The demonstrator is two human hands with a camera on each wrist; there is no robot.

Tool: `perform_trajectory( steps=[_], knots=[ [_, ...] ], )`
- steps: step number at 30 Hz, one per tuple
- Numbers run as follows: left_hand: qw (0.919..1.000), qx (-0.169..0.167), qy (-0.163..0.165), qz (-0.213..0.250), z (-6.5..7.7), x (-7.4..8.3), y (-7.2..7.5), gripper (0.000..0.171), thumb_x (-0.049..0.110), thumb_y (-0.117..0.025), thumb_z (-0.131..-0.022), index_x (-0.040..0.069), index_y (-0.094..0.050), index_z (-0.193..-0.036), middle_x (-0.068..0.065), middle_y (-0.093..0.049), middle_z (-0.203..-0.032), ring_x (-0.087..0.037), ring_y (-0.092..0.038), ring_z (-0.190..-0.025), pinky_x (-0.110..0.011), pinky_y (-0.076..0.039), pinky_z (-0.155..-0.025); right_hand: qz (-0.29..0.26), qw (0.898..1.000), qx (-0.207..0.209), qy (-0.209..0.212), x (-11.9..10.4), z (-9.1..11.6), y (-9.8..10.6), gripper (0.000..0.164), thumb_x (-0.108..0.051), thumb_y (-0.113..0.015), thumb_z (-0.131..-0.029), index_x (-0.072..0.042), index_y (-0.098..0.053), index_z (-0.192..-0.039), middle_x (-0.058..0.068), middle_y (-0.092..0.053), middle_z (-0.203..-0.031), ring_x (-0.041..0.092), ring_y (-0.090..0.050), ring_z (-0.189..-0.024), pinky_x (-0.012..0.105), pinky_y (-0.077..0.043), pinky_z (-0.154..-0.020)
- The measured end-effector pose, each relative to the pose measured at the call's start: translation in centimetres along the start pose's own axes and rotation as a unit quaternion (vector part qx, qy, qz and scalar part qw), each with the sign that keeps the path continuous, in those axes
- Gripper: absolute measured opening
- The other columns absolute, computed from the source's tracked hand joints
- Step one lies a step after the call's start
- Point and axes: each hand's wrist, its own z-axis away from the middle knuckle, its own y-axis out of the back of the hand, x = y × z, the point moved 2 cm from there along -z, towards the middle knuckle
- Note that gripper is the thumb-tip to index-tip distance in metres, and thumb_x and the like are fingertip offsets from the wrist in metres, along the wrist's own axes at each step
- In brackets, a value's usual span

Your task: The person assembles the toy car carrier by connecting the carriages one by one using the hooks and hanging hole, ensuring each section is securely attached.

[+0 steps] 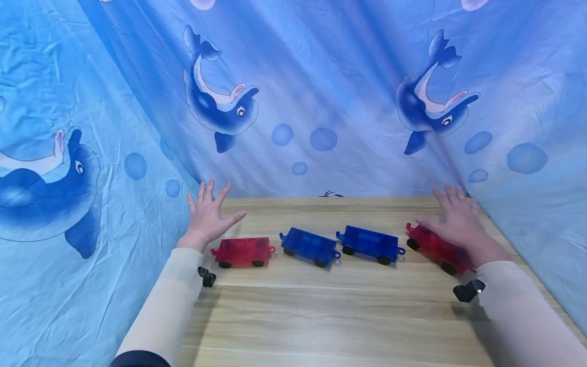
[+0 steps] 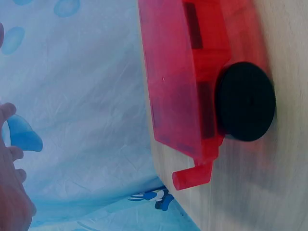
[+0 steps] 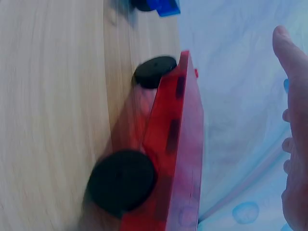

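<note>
Several toy train cars with black wheels stand in a loose row on the wooden table. At the left end is a red car (image 1: 244, 252), then a blue car (image 1: 310, 245) and a second blue car (image 1: 370, 243); another red car (image 1: 435, 245) stands angled at the right end. My left hand (image 1: 208, 216) is spread behind the left red car, holding nothing. Over the right red car my right hand (image 1: 455, 216) hovers with fingers extended, hiding part of it. In the right wrist view a gap shows between that hand and the red car (image 3: 175, 144).
The wooden table (image 1: 316, 311) reaches back to a blue curtain (image 1: 293, 92) printed with dolphins, which also hangs along the left and right sides. Small black wrist cameras sit below both hands. Hooks and loops stick out from the cars' ends.
</note>
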Motion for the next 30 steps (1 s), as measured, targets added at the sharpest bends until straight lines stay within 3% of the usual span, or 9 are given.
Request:
perform_trajectory(
  steps=[7, 21, 30],
  knots=[
    [0.9998, -0.009, 0.003, 0.019, 0.9, 0.0, -0.5, 0.101, 0.081, -0.056, -0.089, 0.033, -0.018, -0.169, -0.015, 0.002, -0.175, -0.043, 0.009, -0.159, -0.071, 0.019, -0.115, -0.020, 1.000, 0.008, 0.008, -1.6, 0.0, -0.7, 0.106, -0.065, -0.065, -0.094, -0.003, -0.018, -0.167, 0.032, -0.005, -0.170, 0.054, 0.005, -0.155, 0.085, 0.004, -0.109],
    [0.9972, -0.013, 0.010, 0.073, 2.1, 0.4, -1.6, 0.099, 0.072, -0.068, -0.089, 0.034, -0.022, -0.168, -0.015, -0.007, -0.175, -0.043, -0.003, -0.159, -0.073, 0.004, -0.119, -0.059, 0.998, 0.011, 0.017, -4.4, 0.2, -3.8, 0.106, -0.067, -0.066, -0.093, -0.003, -0.022, -0.166, 0.030, -0.009, -0.170, 0.052, -0.001, -0.156, 0.075, 0.010, -0.117],
    [0.9931, -0.011, 0.000, 0.117, 2.9, 1.3, -2.5, 0.099, 0.071, -0.073, -0.086, 0.028, -0.033, -0.166, -0.016, -0.015, -0.173, -0.048, -0.015, -0.156, -0.072, -0.003, -0.121, -0.083, 0.996, 0.016, 0.034, -6.7, -0.3, -5.2, 0.104, -0.066, -0.067, -0.094, -0.008, -0.022, -0.167, 0.026, -0.013, -0.171, 0.047, -0.005, -0.158, 0.068, 0.012, -0.120]
  ],
)
